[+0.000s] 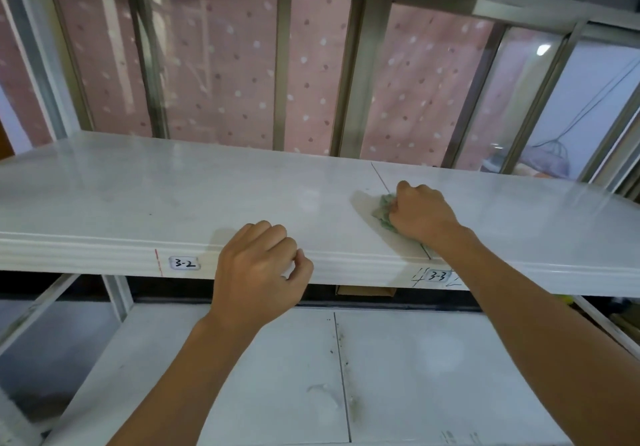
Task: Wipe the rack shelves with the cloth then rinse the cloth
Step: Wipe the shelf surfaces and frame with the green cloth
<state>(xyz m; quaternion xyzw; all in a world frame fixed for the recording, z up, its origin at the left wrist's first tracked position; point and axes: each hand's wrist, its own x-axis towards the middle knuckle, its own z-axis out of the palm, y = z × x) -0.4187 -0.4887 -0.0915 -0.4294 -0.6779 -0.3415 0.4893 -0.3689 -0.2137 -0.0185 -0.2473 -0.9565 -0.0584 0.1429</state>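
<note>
Right hand (420,212) is pressing a bunched green cloth (383,209) flat onto the white upper shelf (173,186), fingers curled tight over it, right at the seam line above label 3-3 (438,275). Left hand (261,265) is resting on the shelf's front edge beside label 3-2 (185,263), loosely curled, gripping nothing. Lower shelf (415,359) is showing grey smudges.
</note>
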